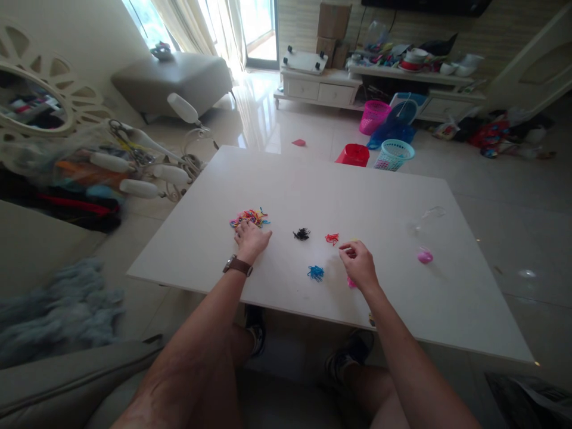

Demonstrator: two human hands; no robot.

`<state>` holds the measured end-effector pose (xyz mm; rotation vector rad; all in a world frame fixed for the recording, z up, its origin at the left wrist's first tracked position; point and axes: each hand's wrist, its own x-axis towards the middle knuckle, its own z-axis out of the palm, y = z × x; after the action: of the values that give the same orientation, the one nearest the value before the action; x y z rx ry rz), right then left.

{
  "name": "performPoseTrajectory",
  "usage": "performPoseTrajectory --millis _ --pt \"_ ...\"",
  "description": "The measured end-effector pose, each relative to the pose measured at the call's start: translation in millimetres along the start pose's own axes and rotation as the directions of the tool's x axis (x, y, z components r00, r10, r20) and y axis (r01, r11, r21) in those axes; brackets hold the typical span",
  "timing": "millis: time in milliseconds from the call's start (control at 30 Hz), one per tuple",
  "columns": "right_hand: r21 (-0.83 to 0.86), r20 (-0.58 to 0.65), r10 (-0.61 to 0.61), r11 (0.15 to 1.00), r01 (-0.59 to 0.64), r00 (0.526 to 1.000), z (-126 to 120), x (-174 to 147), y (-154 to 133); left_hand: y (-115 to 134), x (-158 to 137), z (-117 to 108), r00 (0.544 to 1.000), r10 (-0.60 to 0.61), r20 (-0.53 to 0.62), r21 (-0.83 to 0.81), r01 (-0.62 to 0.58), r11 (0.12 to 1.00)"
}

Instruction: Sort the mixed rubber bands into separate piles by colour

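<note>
My left hand (251, 241) rests at the near side of a mixed pile of thin, multicoloured bands (250, 218), its thumb apart and fingers stretched over them. To the right lie small single-colour heaps of similar bands: black (301, 234), red (332, 239) and blue (316, 273). My right hand (357, 262) hovers just right of the red heap, thumb and fingers pinched together; whatever is between them is too small to make out. Below it a pink heap (351, 282) is partly covered by the hand, and a sliver of yellow (354, 241) shows behind its knuckles.
The white table (388, 208) carries a pink, rounded item (425, 255) and a clear, thin plastic piece (432, 212) on the right. Past its far edge stand a red bin (354, 155) and a light-blue basket (395, 155). A white lamp-like stand (172, 174) is at the left.
</note>
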<state>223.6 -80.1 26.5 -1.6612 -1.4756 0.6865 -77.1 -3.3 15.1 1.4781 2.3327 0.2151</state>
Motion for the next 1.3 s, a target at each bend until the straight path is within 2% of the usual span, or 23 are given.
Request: performPoseTrajectory --millis 267,333,400,467,533,600,667,733,800,967,1167,1300 --pt "0.001 -0.011 -0.002 1.0 0.002 1.0 -4.8 -3.1 -0.2 12.0 -6.0 8.5 0.991 0.037 -0.126 -0.11 -0.051 0.993" --pt "0.007 0.0 -0.004 1.0 0.004 1.0 -3.8 -4.1 -1.8 15.6 -6.2 6.6 0.985 0.051 -0.163 -0.188 -0.082 0.979" --pt "0.008 0.011 -0.005 1.0 0.004 1.0 -3.0 -5.0 -3.4 18.2 -3.6 4.7 0.979 0.058 -0.193 -0.362 -0.126 0.924" --pt "0.006 0.015 -0.005 1.0 0.005 1.0 -2.5 -5.7 -4.9 19.6 0.4 4.7 0.983 0.027 -0.181 -0.629 -0.137 0.765" --pt "0.007 0.016 -0.007 1.0 0.007 1.0 -2.4 -6.2 -6.1 20.0 3.8 6.7 0.992 -0.031 -0.118 -0.857 -0.087 0.507" --pt "0.01 0.019 -0.012 1.0 0.011 1.0 -2.0 -6.5 -6.9 20.1 4.9 9.5 0.995 -0.078 -0.054 -0.962 -0.031 0.272" --pt "0.012 0.026 -0.015 1.0 0.015 1.0 -1.2 -6.5 -7.4 20.7 3.5 11.5 0.994 -0.103 -0.022 -0.991 -0.007 0.136" --pt "0.012 0.036 -0.017 1.0 0.016 0.999 -0.2 -6.2 -7.6 22.5 0.3 11.8 0.995 -0.098 0.001 -0.996 0.009 0.083" --pt "0.012 0.045 -0.016 1.0 0.015 0.999 0.7 -5.9 -7.8 25.7 -3.6 10.7 0.997 -0.073 0.02 -0.996 0.026 0.084" --pt "0.006 0.058 -0.016 1.0 0.015 0.998 1.8 -6.0 -9.6 35.8 -14.0 10.4 1.0 -0.002 0.025 -0.986 0.025 0.167" --pt "0.007 0.072 -0.02 1.0 0.019 0.997 4.3 -7.8 -13.7 44.2 -24.6 27.4 0.988 0.143 0.049 -0.95 0.002 0.313" --pt "0.003 0.08 -0.036 0.999 0.036 0.996 6.2 -8.3 -16.0 50.6 -27.9 42.7 0.982 0.172 0.077 -0.905 -0.003 0.426"
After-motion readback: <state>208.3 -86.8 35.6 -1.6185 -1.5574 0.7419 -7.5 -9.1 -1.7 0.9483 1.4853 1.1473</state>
